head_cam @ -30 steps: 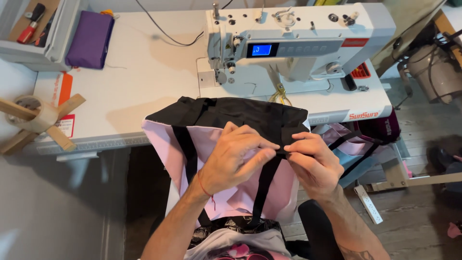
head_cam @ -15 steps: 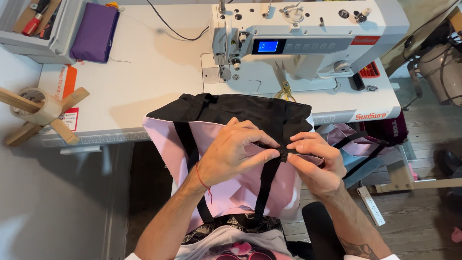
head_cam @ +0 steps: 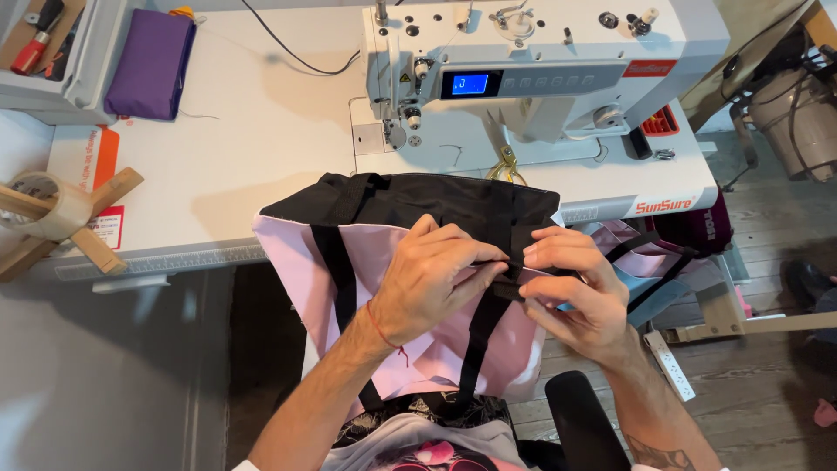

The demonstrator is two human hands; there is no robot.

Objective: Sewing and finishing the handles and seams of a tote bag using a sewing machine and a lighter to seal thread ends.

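Pink bag w/ black straps; purple pouch; white machine

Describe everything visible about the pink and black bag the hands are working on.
The bag is soft woven-looking cloth: a pale pink body with a black band along its top and two long black straps running down its face. It hangs from the white table's edge over the person's lap, top resting on the table before the sewing machine. The left hand and right hand meet at the right strap, pinching it between their fingertips.
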